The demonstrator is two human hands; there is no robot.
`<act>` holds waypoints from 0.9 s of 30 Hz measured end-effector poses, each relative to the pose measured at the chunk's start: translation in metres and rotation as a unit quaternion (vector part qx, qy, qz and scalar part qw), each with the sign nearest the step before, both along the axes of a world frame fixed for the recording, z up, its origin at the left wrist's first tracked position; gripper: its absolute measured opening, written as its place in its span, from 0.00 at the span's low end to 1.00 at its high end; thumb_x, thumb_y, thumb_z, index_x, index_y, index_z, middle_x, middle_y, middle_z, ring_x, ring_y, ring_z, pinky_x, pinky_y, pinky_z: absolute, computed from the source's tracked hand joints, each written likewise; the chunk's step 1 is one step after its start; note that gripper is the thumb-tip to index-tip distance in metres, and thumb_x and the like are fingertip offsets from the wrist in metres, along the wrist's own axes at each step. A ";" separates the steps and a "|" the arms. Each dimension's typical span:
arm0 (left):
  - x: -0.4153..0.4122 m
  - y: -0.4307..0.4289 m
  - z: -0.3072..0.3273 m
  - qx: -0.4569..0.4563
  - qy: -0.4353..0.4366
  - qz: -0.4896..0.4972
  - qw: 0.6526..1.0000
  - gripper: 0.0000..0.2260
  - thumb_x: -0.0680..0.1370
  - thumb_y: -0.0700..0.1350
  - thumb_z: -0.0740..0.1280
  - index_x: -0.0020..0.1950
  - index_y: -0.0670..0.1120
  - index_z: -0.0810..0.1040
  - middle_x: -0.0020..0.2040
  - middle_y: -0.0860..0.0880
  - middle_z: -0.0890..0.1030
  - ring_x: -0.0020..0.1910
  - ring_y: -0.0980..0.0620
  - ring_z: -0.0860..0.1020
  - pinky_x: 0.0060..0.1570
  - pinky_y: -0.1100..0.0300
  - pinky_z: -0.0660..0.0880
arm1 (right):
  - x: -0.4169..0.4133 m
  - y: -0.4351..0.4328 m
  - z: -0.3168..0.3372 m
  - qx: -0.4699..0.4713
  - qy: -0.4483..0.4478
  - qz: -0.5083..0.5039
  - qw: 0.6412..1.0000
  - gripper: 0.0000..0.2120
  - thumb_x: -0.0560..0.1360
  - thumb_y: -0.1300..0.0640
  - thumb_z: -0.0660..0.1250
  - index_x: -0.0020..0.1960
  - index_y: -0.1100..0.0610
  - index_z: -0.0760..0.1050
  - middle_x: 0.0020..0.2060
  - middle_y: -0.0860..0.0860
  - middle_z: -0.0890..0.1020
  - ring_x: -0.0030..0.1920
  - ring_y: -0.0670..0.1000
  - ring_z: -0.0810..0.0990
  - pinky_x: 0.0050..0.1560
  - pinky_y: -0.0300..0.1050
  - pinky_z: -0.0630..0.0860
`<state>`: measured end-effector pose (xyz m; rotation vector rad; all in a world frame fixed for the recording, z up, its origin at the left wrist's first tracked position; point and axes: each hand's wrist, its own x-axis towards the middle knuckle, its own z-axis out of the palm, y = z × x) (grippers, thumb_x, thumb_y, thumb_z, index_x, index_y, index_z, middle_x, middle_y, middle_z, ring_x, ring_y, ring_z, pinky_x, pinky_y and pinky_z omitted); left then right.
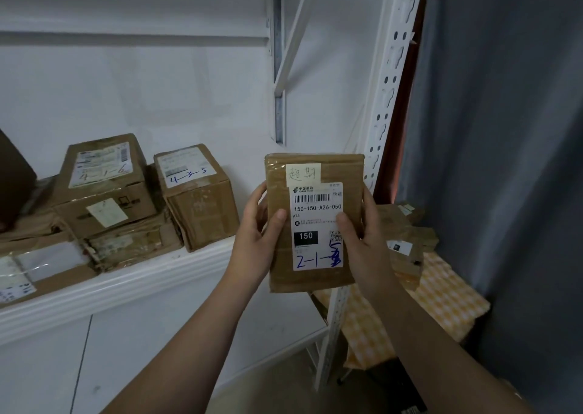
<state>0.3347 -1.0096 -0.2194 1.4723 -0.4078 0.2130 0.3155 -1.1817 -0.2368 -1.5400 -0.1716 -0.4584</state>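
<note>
Two bare hands hold one flat brown parcel up before a white metal shelf (126,284). The shelf runs in from the left and ends at a perforated white upright (388,98). Past the shelf's right end hangs a grey curtain (504,129), and lower down on that side a yellow checked cloth (441,293) carries a few more brown packets.

Cardboard boxes are stacked on the shelf. One is marked 4-1-6 (104,177) in blue pen, and the box beside it, nearest the shelf's bare right end, reads 4-3-5 (198,199).

The parcel (344,167) is off the shelf, in the air just in front of its right end, upright with its face towards me. My left hand (255,237) grips its left edge with the thumb curled onto the front. My right hand (362,240) grips the right edge, thumb on the label (315,211). That label shows a barcode, 150-150-A26-050, and a handwritten 2-1- followed by a scribbled-out figure with a 5 above it. A small paper note (303,172) sits above the label.

I judge that the step in hand is reading the location code. The boxes on this shelf begin with 4, so the next move probably means finding a different slot while both hands keep their grip.
</note>
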 end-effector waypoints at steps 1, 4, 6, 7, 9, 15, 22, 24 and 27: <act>-0.001 0.001 0.001 -0.007 -0.003 0.000 1.000 0.19 0.78 0.46 0.63 0.63 0.64 0.65 0.61 0.52 0.79 0.60 0.55 0.78 0.52 0.58 0.79 | -0.001 0.001 0.001 -0.005 -0.003 -0.003 1.000 0.27 0.80 0.53 0.62 0.75 0.41 0.56 0.61 0.42 0.78 0.58 0.45 0.80 0.50 0.47 0.81; -0.002 0.002 0.002 -0.016 -0.005 0.006 1.000 0.18 0.79 0.43 0.62 0.63 0.64 0.66 0.58 0.56 0.80 0.58 0.57 0.78 0.50 0.62 0.78 | -0.004 0.005 0.005 -0.015 -0.006 -0.011 1.000 0.27 0.80 0.53 0.62 0.75 0.42 0.56 0.60 0.41 0.78 0.58 0.45 0.80 0.50 0.47 0.81; -0.004 0.003 0.003 -0.021 -0.006 0.006 1.000 0.19 0.80 0.41 0.61 0.64 0.63 0.66 0.60 0.54 0.79 0.59 0.56 0.78 0.52 0.59 0.79 | -0.006 0.008 0.006 -0.021 -0.004 -0.017 1.000 0.27 0.79 0.52 0.62 0.75 0.42 0.57 0.60 0.42 0.78 0.57 0.45 0.80 0.50 0.47 0.81; -0.006 0.004 0.004 -0.023 -0.008 0.006 1.000 0.19 0.80 0.41 0.61 0.64 0.62 0.66 0.60 0.53 0.79 0.59 0.56 0.78 0.52 0.59 0.79 | -0.008 0.009 0.006 -0.021 -0.001 -0.018 1.000 0.27 0.79 0.52 0.62 0.75 0.42 0.57 0.60 0.42 0.78 0.57 0.45 0.80 0.49 0.47 0.81; -0.010 0.005 0.004 -0.023 -0.013 0.004 1.000 0.19 0.80 0.41 0.61 0.63 0.63 0.66 0.59 0.54 0.79 0.58 0.56 0.78 0.51 0.60 0.79 | -0.012 0.011 0.007 -0.019 0.002 -0.017 1.000 0.27 0.79 0.52 0.62 0.75 0.42 0.57 0.60 0.42 0.79 0.57 0.45 0.80 0.48 0.45 0.81; -0.026 0.016 0.000 0.000 -0.011 0.028 1.000 0.17 0.80 0.45 0.61 0.62 0.66 0.65 0.60 0.56 0.77 0.60 0.56 0.77 0.53 0.56 0.79 | -0.033 0.021 0.006 -0.003 0.016 -0.026 1.000 0.27 0.78 0.50 0.63 0.74 0.42 0.59 0.58 0.43 0.80 0.56 0.47 0.81 0.46 0.47 0.82; -0.054 0.039 -0.001 0.014 -0.019 0.050 0.998 0.16 0.81 0.46 0.60 0.69 0.53 0.66 0.60 0.55 0.75 0.54 0.69 0.75 0.43 0.72 0.75 | -0.073 0.047 0.001 -0.002 0.031 -0.046 0.998 0.21 0.74 0.44 0.63 0.65 0.48 0.71 0.54 0.45 0.83 0.53 0.49 0.83 0.43 0.42 0.81; -0.065 0.047 -0.003 0.014 -0.009 0.042 0.999 0.16 0.81 0.47 0.60 0.69 0.54 0.66 0.58 0.57 0.76 0.52 0.69 0.76 0.42 0.72 0.75 | -0.087 0.057 0.000 -0.003 0.037 -0.058 0.998 0.23 0.73 0.43 0.63 0.66 0.48 0.71 0.54 0.45 0.83 0.54 0.49 0.83 0.44 0.42 0.81; -0.085 0.060 -0.010 0.018 0.001 0.032 0.999 0.13 0.81 0.50 0.59 0.66 0.59 0.65 0.56 0.59 0.76 0.52 0.68 0.76 0.41 0.72 0.75 | -0.114 0.072 -0.004 0.006 0.051 -0.078 0.996 0.22 0.76 0.47 0.63 0.69 0.48 0.69 0.58 0.47 0.81 0.57 0.49 0.81 0.48 0.46 0.81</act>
